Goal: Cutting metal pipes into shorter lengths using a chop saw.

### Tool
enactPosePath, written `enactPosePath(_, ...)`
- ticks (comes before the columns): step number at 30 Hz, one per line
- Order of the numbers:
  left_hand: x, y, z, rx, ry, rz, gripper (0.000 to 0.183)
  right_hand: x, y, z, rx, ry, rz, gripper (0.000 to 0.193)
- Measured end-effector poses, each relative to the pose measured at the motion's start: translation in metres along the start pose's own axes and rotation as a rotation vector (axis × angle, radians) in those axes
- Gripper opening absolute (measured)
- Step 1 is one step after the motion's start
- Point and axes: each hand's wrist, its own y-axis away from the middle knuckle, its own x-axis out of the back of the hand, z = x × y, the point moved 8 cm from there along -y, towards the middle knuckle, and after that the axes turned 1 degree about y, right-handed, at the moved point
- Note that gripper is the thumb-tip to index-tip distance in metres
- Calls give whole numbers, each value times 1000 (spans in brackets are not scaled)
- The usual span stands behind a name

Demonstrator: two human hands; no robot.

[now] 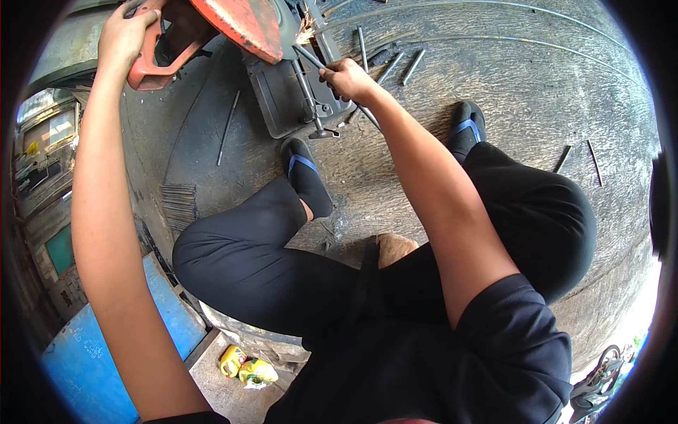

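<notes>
My left hand (121,39) is closed around the orange-red handle (157,69) of a chop saw at the upper left. The saw's worn red blade guard (244,27) is lowered over its dark base (277,106). Sparks (305,33) fly beside the guard; the cutting edge itself is hidden. My right hand (348,79) grips a thin metal rod (309,56), whose far end reaches the sparks and whose near end sticks out below the hand. Between the hand and the guard runs the saw's clamp screw (304,83), its small crank handle (324,133) towards me.
Short metal rods (413,68) lie beyond my right hand, with two more (595,162) at the right. A single rod (228,128) and a rod bundle (179,203) lie left. My sandalled feet (305,169) flank the saw's near end. Yellow packages (244,367) sit lower left.
</notes>
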Motion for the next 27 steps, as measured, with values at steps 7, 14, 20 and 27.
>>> enactPosePath(7,-1,-1,-1,22,-2,8,78,4,-3,-12,233,322,177,37)
enactPosePath(14,-2,-1,-4,15,40,-11,72,0,7,-29,324,412,217,29)
enactPosePath(20,-2,-7,-15,16,73,-3,67,-5,10,-33,347,402,240,28)
enactPosePath(27,-7,-8,-11,3,75,-15,65,-4,11,-29,322,433,276,26)
